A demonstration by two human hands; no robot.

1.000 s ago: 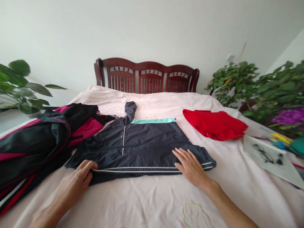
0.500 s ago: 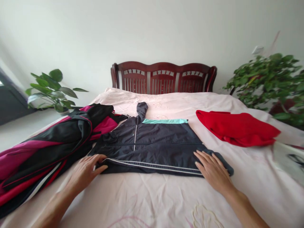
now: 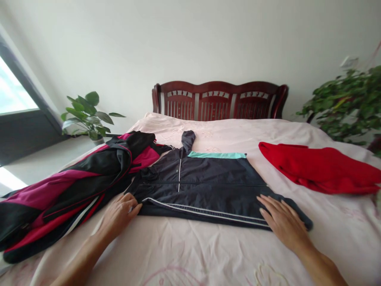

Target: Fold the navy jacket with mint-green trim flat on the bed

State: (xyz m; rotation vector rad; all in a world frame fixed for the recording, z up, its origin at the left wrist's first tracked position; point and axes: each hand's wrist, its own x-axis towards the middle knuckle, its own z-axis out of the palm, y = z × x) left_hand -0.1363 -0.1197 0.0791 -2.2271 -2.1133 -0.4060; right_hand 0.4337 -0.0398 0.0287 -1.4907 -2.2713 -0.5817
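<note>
A dark navy zip jacket [image 3: 205, 194] with white piping and a mint-green strip at its far edge lies spread on the bed, one sleeve folded in and its end jutting past the far side. At its near left corner is my left hand [image 3: 121, 210], fingers curled and thumb drawn in, pinching the fabric. My right hand [image 3: 285, 222] rests flat on the near right end, over a dark sleeve part, with its fingers spread. What lies beneath the right palm is hidden.
Black, magenta and red sportswear [image 3: 89, 178] is heaped at the left, touching the jacket. A folded red garment [image 3: 318, 167] lies at the right on the pink bedsheet [image 3: 208, 254]. Behind are a wooden headboard [image 3: 220, 89] and potted plants [image 3: 89, 113] on both sides.
The view has turned left, so everything sits farther right in it. The thumb of my left hand has drawn closer to its fingers. My right hand stays flat on the jacket.
</note>
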